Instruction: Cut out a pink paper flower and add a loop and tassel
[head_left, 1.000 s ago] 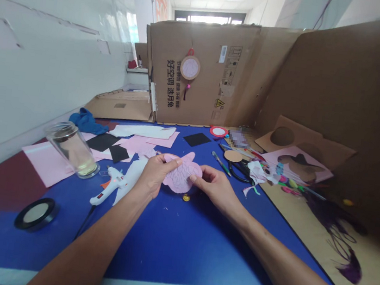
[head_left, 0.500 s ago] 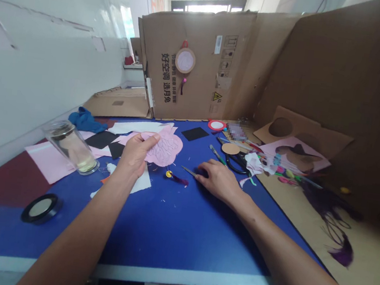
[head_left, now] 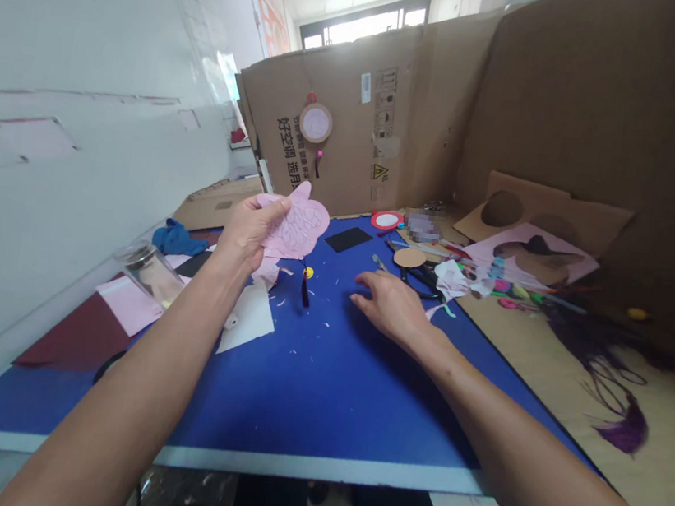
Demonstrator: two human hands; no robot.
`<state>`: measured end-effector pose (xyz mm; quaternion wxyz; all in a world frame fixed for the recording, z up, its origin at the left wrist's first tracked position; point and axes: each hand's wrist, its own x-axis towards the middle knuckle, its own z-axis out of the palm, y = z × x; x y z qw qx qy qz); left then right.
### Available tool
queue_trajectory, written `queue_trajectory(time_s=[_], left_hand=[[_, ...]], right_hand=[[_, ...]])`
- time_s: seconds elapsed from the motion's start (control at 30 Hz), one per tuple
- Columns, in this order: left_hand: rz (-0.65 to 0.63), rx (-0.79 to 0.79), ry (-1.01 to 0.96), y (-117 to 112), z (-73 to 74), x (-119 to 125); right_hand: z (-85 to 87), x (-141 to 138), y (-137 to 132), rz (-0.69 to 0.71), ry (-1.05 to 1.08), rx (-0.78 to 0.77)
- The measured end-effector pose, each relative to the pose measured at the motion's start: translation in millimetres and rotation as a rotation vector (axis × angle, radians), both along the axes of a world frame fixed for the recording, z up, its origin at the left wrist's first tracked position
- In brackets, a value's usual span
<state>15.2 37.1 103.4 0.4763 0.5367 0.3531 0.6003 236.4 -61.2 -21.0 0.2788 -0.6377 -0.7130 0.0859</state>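
My left hand [head_left: 250, 229] pinches the edge of a pink scalloped paper cutout [head_left: 300, 227] with drawn lines, raised above the table. Below it hang a yellow bead [head_left: 308, 272] and a dark tassel [head_left: 306, 293]. My right hand [head_left: 389, 305] is low over the blue table, thumb and fingers parted, with nothing visible between them. Just beyond its fingers shows the tip of a pen-like tool [head_left: 378, 263]. Black-handled scissors [head_left: 424, 285] lie past this hand, partly under a tan disc [head_left: 410, 258].
A white sheet [head_left: 251, 320] and paper scraps lie by my left forearm, near a glass jar [head_left: 154, 274]. At the back are a black square [head_left: 348, 239] and a red-rimmed disc [head_left: 387, 221]. Cardboard walls [head_left: 436, 117] stand behind; a purple tassel [head_left: 625, 428] lies right.
The pink cutout has been lifted, and its tassel now hangs down instead of trailing on the table. The thin pointed tool at my right fingers is gone from view; those fingers have parted. The view has tilted.
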Motion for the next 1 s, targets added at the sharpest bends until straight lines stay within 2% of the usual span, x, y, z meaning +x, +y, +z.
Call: queue_trajectory(time_s=[0.13, 0.2, 0.3, 0.47, 0.6, 0.87, 1.0], left_hand=[[-0.021, 0.007, -0.015, -10.2, 15.5, 11.0], [-0.036, 0.016, -0.019, -15.9, 19.6, 15.2], [-0.054, 0.028, -0.016, -23.8, 22.7, 19.5], [-0.032, 0.030, 0.018, -31.5, 23.5, 20.7], [-0.015, 0.024, 0.022, -32.7, 21.4, 15.5], [-0.028, -0.022, -0.031, -25.2, 11.1, 5.9], [-0.015, -0.027, -0.028, -23.7, 10.4, 6.9]], right_hand=[[-11.7, -17.8, 12.6, 0.220, 0.640, 0.017], [-15.5, -28.2, 16.3, 0.332, 0.918, -0.081], [-16.8, -40.1, 16.3, 0.442, 1.125, -0.176], [-15.3, -46.9, 10.3, 0.474, 1.083, -0.178], [-16.1, -45.5, 8.9, 0.436, 1.024, -0.159], [-18.5, -45.7, 8.5, 0.424, 0.973, -0.145], [-17.3, -44.9, 6.9, 0.418, 0.966, -0.168]])
